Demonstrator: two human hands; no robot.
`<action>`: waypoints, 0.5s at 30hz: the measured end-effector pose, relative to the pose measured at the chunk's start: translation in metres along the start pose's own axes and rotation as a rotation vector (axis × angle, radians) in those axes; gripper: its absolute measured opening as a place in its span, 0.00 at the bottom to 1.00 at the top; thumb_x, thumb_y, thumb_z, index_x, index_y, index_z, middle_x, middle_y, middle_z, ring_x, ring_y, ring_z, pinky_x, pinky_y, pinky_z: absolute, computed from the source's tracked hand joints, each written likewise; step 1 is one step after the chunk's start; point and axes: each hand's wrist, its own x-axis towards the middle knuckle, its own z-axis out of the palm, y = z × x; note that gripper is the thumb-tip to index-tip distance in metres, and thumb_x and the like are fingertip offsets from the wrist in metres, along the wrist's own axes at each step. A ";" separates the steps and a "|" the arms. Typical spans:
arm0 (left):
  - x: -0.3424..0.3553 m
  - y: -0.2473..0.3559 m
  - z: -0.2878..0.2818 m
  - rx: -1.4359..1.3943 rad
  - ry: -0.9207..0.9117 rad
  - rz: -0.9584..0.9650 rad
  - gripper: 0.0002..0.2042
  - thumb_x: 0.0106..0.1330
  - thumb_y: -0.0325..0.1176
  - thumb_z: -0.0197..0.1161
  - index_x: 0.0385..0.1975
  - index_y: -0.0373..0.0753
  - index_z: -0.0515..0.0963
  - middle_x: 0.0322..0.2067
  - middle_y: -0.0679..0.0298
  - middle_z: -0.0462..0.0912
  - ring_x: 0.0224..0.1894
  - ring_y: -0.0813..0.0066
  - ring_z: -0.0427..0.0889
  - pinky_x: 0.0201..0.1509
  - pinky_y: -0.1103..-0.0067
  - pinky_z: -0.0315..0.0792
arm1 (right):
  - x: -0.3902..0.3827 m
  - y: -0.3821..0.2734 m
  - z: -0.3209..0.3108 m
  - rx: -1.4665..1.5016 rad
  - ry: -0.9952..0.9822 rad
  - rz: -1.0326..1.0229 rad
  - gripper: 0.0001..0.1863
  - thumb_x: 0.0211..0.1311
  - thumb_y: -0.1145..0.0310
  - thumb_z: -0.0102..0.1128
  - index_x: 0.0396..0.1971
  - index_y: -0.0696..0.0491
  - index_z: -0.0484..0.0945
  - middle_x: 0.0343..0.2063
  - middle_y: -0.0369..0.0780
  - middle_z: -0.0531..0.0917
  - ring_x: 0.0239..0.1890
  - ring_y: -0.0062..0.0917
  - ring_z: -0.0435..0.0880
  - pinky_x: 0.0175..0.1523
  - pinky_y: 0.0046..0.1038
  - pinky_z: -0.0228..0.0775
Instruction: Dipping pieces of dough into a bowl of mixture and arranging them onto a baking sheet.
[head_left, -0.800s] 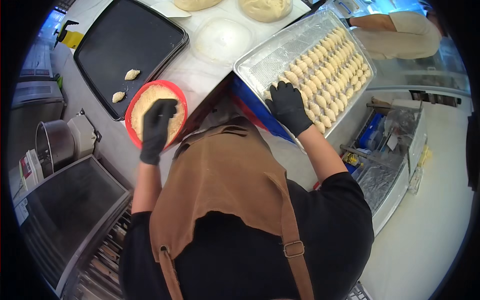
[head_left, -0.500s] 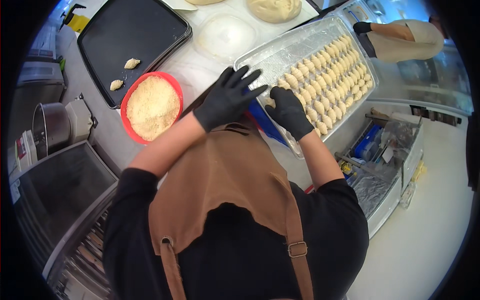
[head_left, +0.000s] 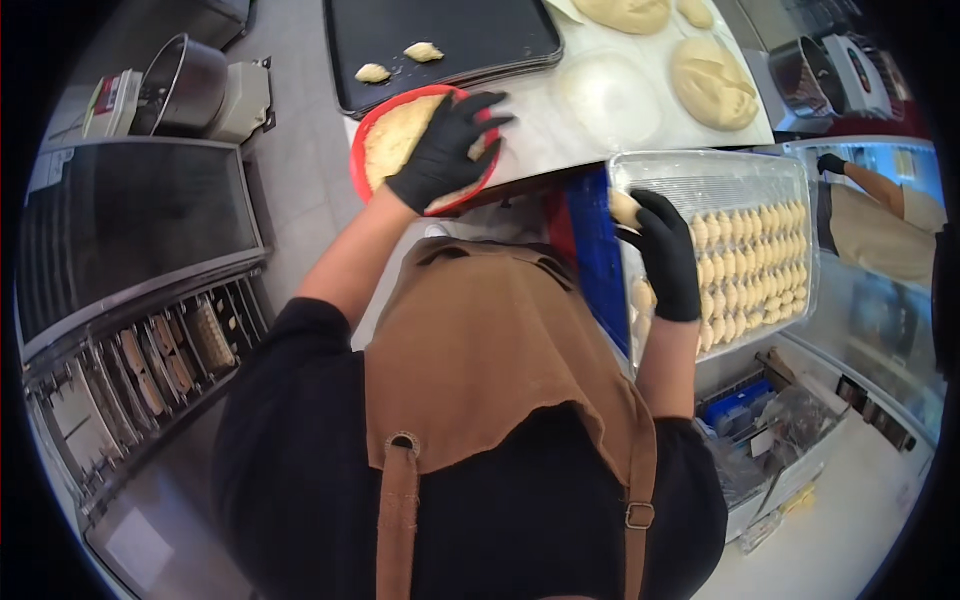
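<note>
My left hand [head_left: 447, 150], in a black glove, is over the red bowl [head_left: 358, 160] of pale crumbs [head_left: 390, 145]. Its fingers are spread, and a pale patch between them could be crumbs or dough; I cannot tell. In my black-gloved right hand [head_left: 665, 255] a pale dough piece [head_left: 626, 207] is held between thumb and fingers, above the near left part of a perforated metal tray [head_left: 720, 165]. Rows of small ridged dough pieces [head_left: 752, 268] fill much of that tray. Two similar pieces [head_left: 424, 52] lie on a black baking tray [head_left: 450, 25] beyond the bowl.
Large dough lumps [head_left: 713, 85] and a translucent lid-like disc [head_left: 607, 97] rest on the white worktop [head_left: 540, 130]. A blue crate [head_left: 600, 260] stands beside the metal tray. At far right is a co-worker in an apron [head_left: 870, 225]. A rack of trays [head_left: 150, 365] stands left.
My left hand has gone from beside the metal tray to over the red bowl. My right hand has lifted from the tray's near edge with a dough piece. The view has turned.
</note>
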 end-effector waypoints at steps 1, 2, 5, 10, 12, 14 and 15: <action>-0.017 -0.007 -0.005 0.008 0.009 -0.020 0.25 0.65 0.43 0.65 0.63 0.52 0.76 0.65 0.58 0.74 0.70 0.59 0.69 0.74 0.50 0.55 | 0.011 -0.001 0.024 -0.052 -0.154 -0.004 0.19 0.67 0.73 0.55 0.57 0.61 0.78 0.49 0.47 0.84 0.48 0.32 0.84 0.55 0.28 0.77; -0.033 -0.015 -0.005 0.002 0.045 -0.089 0.25 0.65 0.44 0.65 0.63 0.51 0.77 0.65 0.58 0.74 0.69 0.59 0.70 0.73 0.51 0.56 | 0.025 -0.004 0.048 -0.106 -0.305 -0.014 0.21 0.68 0.73 0.54 0.58 0.62 0.77 0.52 0.48 0.83 0.50 0.34 0.84 0.58 0.28 0.77; -0.070 -0.037 0.002 -0.037 0.169 -0.276 0.25 0.65 0.48 0.66 0.61 0.49 0.78 0.64 0.58 0.75 0.67 0.57 0.72 0.71 0.54 0.59 | 0.069 0.014 0.101 0.214 -0.410 0.105 0.21 0.69 0.72 0.54 0.60 0.62 0.75 0.54 0.48 0.82 0.53 0.36 0.84 0.60 0.28 0.76; -0.055 -0.049 0.019 -0.141 -0.140 -0.035 0.24 0.63 0.51 0.67 0.57 0.48 0.80 0.63 0.59 0.75 0.67 0.52 0.70 0.69 0.54 0.62 | 0.112 0.032 0.165 0.088 -0.541 -0.227 0.20 0.69 0.72 0.56 0.59 0.62 0.76 0.54 0.48 0.83 0.56 0.38 0.83 0.60 0.30 0.76; -0.057 -0.059 0.022 -0.146 -0.207 -0.079 0.23 0.64 0.51 0.67 0.55 0.48 0.80 0.63 0.59 0.75 0.68 0.52 0.70 0.70 0.54 0.61 | 0.122 0.033 0.174 0.143 -0.541 -0.101 0.20 0.69 0.72 0.57 0.59 0.61 0.76 0.54 0.48 0.83 0.55 0.38 0.84 0.60 0.31 0.76; -0.053 -0.073 0.015 -0.131 -0.396 -0.105 0.21 0.64 0.50 0.66 0.53 0.47 0.80 0.63 0.59 0.74 0.68 0.52 0.69 0.70 0.53 0.61 | 0.133 0.026 0.180 0.312 -0.492 0.105 0.20 0.69 0.71 0.59 0.59 0.61 0.76 0.54 0.49 0.83 0.54 0.37 0.84 0.59 0.32 0.76; -0.055 -0.078 0.011 -0.123 -0.492 -0.116 0.20 0.65 0.50 0.66 0.52 0.47 0.81 0.63 0.59 0.74 0.68 0.52 0.69 0.70 0.52 0.60 | 0.136 0.026 0.183 0.397 -0.462 0.207 0.21 0.68 0.71 0.60 0.59 0.61 0.76 0.54 0.49 0.83 0.54 0.37 0.85 0.58 0.32 0.77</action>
